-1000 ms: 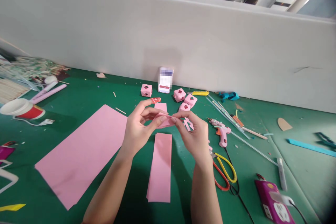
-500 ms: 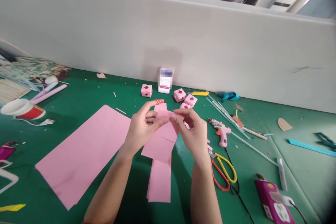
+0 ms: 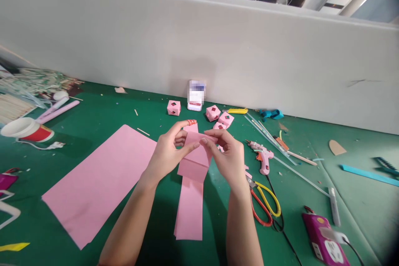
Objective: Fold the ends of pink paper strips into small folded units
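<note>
A creased strip of pink paper is pinched at its upper edge between my two hands. My left hand grips its left side with thumb and fingers, and a red patterned wrap covers one fingertip. Across from it, my right hand holds the upper right corner the same way. The lower part of the paper bends down along a crease. Below it, more pink strips lie on the green table. Just behind my hands sit several folded pink paper shapes with diamond openings, one of them partly covered.
A large pink sheet lies at left, near a paper cup. On the right are scissors, a pink glue gun, a yellow cutter and a purple power strip. A phone leans against the white partition.
The lower part of the held paper has bent at its crease and now faces me more steeply. Both hands stay almost in place on its upper edge.
</note>
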A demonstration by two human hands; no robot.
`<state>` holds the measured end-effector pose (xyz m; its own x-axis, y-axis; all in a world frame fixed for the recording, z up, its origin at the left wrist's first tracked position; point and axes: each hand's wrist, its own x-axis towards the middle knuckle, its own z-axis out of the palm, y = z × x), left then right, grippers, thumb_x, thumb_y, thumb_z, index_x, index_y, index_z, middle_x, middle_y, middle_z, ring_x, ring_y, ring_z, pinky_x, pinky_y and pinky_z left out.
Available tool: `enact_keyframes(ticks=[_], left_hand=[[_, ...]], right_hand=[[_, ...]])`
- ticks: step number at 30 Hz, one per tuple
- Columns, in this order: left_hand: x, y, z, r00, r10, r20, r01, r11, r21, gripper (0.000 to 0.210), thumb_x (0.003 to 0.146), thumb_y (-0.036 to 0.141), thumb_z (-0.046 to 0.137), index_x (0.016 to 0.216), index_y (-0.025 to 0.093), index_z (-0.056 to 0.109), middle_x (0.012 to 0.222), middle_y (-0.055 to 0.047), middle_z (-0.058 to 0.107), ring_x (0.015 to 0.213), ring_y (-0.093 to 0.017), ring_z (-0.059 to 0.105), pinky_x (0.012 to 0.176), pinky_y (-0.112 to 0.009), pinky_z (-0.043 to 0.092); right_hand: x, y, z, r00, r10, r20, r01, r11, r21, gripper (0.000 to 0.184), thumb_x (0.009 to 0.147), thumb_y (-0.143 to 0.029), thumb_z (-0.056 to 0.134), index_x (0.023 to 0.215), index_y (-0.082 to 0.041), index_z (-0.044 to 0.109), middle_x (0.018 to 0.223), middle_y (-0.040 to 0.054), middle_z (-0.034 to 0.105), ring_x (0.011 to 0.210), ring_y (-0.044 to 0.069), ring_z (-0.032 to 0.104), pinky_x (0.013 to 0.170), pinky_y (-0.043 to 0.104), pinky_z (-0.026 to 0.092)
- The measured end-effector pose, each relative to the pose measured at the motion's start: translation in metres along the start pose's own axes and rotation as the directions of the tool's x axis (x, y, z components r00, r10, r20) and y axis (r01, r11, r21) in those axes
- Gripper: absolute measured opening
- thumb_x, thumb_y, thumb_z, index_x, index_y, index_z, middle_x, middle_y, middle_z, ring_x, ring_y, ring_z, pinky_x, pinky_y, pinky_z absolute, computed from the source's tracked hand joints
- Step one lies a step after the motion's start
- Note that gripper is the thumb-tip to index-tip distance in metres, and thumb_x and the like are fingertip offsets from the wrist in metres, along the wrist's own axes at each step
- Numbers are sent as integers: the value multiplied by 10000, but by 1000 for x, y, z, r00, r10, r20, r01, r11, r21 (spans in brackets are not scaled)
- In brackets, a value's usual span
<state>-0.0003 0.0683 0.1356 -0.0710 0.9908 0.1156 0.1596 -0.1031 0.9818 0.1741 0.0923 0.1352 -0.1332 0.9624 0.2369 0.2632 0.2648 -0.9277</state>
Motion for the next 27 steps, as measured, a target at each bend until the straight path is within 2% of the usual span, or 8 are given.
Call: enact_keyframes(ticks=[7, 14, 17, 20, 24, 27], left_hand=[[0, -2, 1, 998, 33, -49, -33, 999, -2, 529, 806, 373, 810, 1280, 262, 604, 1040, -55, 789, 967, -238, 757, 848, -339, 601], [1, -1, 0, 995, 22, -96, -25, 999, -28, 547, 811, 364, 812, 1299, 263, 588, 1022, -41, 782, 971, -227, 757, 881, -330, 594], [2, 0, -1, 999, -12, -38, 10, 998, -68, 597, 785, 348, 838, 1314, 275, 570, 1063, -43, 781, 989, -229, 758, 883, -323, 601], [1, 1, -2, 996, -75, 53, 80, 992, -96, 648, 793, 360, 830, 1360, 288, 525, 1079, -54, 784, 977, -241, 765, 818, -322, 624], [1, 1, -2, 993, -105, 56, 111, 987, -112, 654, 808, 371, 816, 1377, 291, 502, 1032, -54, 793, 938, -240, 774, 770, -313, 634], [0, 2, -3, 991, -112, 67, 119, 987, -106, 634, 818, 359, 807, 1371, 309, 502, 1010, -38, 795, 911, -220, 775, 743, -283, 628]], right_hand=[[0, 2, 0, 999, 23, 25, -23, 1000, -10, 231, 877, -377, 718, 1076, -262, 706, 1047, 37, 759, 876, 210, 713, 756, 318, 557], [1, 3, -1, 997, 61, 50, -64, 996, 55, 284, 866, -358, 733, 1127, -261, 683, 777, -18, 687, 679, 157, 664, 608, 258, 510], [1, 2, -1, 996, 69, 56, -74, 994, 81, 278, 868, -345, 730, 1127, -259, 677, 760, -23, 674, 648, 147, 655, 577, 247, 500], [1, 2, -1, 995, 82, 62, -87, 992, 91, 272, 870, -333, 727, 1128, -261, 679, 796, -12, 697, 667, 147, 666, 584, 244, 511], [1, 2, -2, 992, 94, 81, -103, 988, 114, 292, 871, -350, 724, 1142, -252, 674, 822, -1, 711, 669, 149, 671, 586, 246, 519], [1, 0, -3, 996, 76, 51, -80, 994, 72, 297, 871, -385, 724, 1128, -240, 693, 817, 6, 705, 707, 159, 677, 634, 260, 533]])
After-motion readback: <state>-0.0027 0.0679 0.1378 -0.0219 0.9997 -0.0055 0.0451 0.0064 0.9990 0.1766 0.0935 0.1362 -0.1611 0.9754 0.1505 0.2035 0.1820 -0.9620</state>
